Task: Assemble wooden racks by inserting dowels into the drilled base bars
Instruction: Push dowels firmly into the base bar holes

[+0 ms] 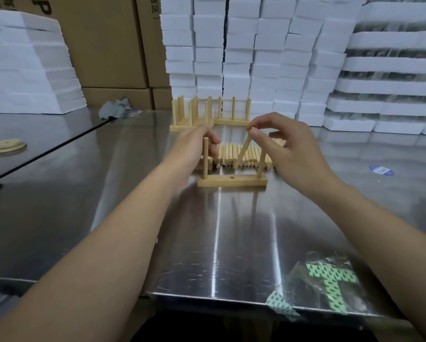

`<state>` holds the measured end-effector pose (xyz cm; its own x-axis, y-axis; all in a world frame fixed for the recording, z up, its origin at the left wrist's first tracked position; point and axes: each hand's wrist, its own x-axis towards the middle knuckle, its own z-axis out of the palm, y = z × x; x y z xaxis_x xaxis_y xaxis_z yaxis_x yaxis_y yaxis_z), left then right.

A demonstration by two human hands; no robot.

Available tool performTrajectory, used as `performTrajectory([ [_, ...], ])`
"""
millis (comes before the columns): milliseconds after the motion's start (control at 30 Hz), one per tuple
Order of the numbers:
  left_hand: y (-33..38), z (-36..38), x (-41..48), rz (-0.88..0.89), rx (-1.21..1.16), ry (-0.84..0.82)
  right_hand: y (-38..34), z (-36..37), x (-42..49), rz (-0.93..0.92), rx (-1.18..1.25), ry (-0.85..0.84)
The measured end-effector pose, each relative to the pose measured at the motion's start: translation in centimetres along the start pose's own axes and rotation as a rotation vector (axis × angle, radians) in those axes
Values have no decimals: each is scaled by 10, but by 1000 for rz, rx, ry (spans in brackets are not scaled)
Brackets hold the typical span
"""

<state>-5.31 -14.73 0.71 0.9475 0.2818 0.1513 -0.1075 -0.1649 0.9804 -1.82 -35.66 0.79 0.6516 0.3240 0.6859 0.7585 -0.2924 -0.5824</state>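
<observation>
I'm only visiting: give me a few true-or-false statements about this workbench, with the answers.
1. Every hole in the base bar nearest the person is filled. False: two dowels stand at its ends and the middle hole is empty.
2. The right hand pinches a tilted dowel by its top end. True.
3. The loose dowels lie side by side behind that bar. True.
4. The finished racks stand at the table's near edge. False: they stand at the far side, by the white foam blocks.
</observation>
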Motion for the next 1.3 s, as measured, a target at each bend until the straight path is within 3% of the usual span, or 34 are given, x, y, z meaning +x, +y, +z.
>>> performTrajectory([
  [200,-8,14,2,-120,-215,7,2,7,-2,8,-21,-94],
  [1300,-7,19,1,-123,-272,-124,5,15,1,-61,-185,-77],
])
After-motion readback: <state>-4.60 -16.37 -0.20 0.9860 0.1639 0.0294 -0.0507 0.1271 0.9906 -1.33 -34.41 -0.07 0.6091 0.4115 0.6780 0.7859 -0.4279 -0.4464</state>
